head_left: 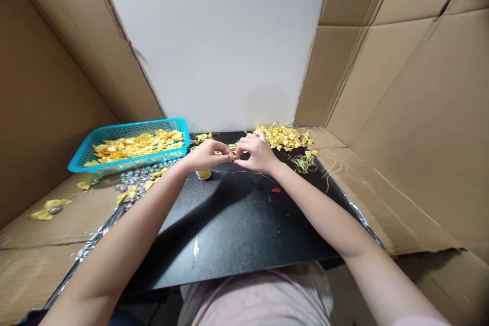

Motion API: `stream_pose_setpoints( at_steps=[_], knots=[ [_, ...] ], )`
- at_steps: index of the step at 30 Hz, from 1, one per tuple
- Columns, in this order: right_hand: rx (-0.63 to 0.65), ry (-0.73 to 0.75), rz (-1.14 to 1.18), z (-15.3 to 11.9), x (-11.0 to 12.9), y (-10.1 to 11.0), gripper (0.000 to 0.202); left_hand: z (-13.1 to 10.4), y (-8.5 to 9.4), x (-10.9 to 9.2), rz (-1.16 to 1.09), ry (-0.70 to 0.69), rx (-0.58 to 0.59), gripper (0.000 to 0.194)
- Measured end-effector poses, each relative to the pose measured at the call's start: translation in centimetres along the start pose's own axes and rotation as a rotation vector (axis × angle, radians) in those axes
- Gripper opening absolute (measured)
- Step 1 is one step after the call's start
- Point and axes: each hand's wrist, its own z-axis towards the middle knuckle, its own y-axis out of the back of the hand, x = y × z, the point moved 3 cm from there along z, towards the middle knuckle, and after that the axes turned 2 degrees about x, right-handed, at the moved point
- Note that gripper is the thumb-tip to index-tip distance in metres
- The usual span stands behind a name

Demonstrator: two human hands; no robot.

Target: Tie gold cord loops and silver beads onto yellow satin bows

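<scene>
My left hand (211, 155) and my right hand (256, 152) meet above the black table (214, 229). The fingertips of both are pinched together around something tiny, mostly hidden by the fingers. A thin pale thread (229, 171) runs just below them; whether it joins what I hold, I cannot tell. A yellow spool (204, 174) stands under my left hand. Behind my fingers lies a bundle of yellow cords (224, 148), partly covered. Beyond my right hand is a heap of yellow ribbon bows (284, 136) with thread loops.
A turquoise basket (130, 165) of yellow bows stands at the left, with silvery beads (139, 177) beside it. Cut thread ends (304, 163) and a red piece (275, 190) lie at the right. Cardboard walls (412, 112) flank both sides; a white panel (221, 46) closes the back.
</scene>
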Motion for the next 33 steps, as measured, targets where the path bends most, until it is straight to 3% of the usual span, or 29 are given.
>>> stream_pose_setpoints(
  at_steps=[21,33],
  knots=[
    [0.019,0.000,-0.026,-0.07,-0.13,-0.44,0.012,-0.01,0.20,0.11,0.002,0.010,-0.006,0.036],
    [0.117,-0.013,0.041,0.15,-0.15,-0.03,0.011,0.11,-0.14,0.38,-0.095,-0.011,-0.083,0.028]
  ],
)
